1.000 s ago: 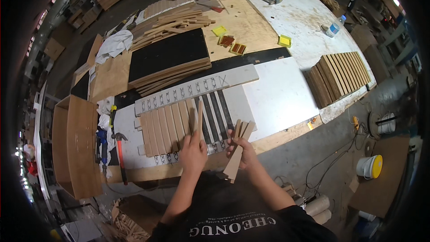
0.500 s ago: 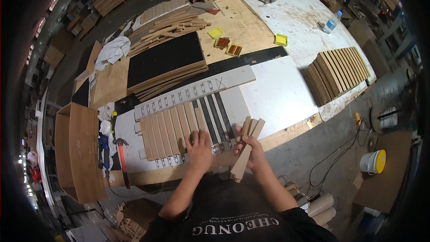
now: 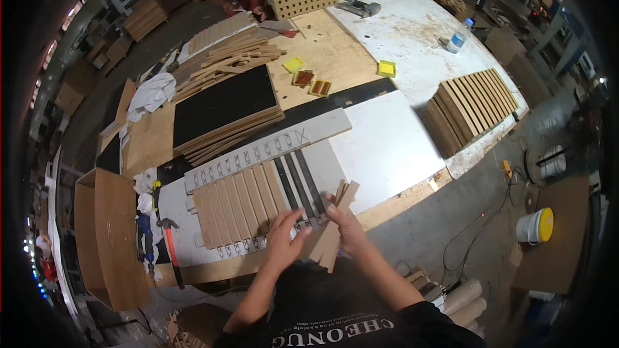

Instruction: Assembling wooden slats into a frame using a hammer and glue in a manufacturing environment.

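Note:
My left hand (image 3: 285,238) lies flat, fingers spread, on the near end of a row of several wooden slats (image 3: 240,205) set side by side on a white board (image 3: 380,142). Dark slots (image 3: 298,183) show to the right of the laid slats. My right hand (image 3: 345,227) grips a bundle of loose wooden slats (image 3: 336,216), held upright and fanned at the board's near edge. A long pale strip with cut-out marks (image 3: 271,150) runs along the far ends of the slats.
A hammer with a red handle (image 3: 169,245) lies left of the slats. A black panel on stacked boards (image 3: 225,106) sits beyond. A slat stack (image 3: 471,106) rests at the right. A white bucket with a yellow lid (image 3: 535,225) stands on the floor.
My left hand held a slat upright a second ago; now it is down flat on the laid row. The bundle in my right hand has stayed at the board's near edge.

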`<state>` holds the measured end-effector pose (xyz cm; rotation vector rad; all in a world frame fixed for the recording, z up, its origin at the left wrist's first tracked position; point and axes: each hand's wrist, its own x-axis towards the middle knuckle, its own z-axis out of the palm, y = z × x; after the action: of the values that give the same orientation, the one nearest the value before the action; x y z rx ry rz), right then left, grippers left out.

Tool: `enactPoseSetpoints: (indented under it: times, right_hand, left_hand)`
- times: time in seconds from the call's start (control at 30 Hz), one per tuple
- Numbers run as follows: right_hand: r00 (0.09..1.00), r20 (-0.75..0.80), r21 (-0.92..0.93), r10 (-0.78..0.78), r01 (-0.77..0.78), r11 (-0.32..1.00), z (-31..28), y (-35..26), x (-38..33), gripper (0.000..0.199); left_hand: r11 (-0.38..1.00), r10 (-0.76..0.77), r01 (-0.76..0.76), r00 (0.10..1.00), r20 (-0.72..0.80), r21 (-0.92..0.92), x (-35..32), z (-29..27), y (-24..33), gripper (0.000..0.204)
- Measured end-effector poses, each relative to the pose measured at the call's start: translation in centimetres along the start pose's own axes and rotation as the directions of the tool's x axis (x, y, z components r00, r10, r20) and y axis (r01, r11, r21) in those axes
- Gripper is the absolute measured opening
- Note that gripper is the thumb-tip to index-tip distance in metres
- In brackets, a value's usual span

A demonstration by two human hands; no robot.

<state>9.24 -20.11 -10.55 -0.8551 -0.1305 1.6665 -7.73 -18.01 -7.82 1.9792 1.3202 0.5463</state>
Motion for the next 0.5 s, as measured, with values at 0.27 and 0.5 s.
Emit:
enactPoseSetpoints:
  times: [0.27, 0.5]
  right_hand:
    - [0.999, -0.034, -0.138, -0.038, 0.033, 0.99, 0.2, 0.5, 0.4, 0.063]
    - [0.994, -0.102, -0.136, -0.036, 0.022, 0.99, 0.5, 0.6, 0.5, 0.05]
  left_hand:
    - [0.928, -0.17, 0.134, 0.982, -0.076, -0.348, -1.9, 2.3, 1.6, 0.048]
    - [0.956, -0.212, 0.246, 0.956, -0.203, 0.16, 0.8, 1.5, 1.0, 0.055]
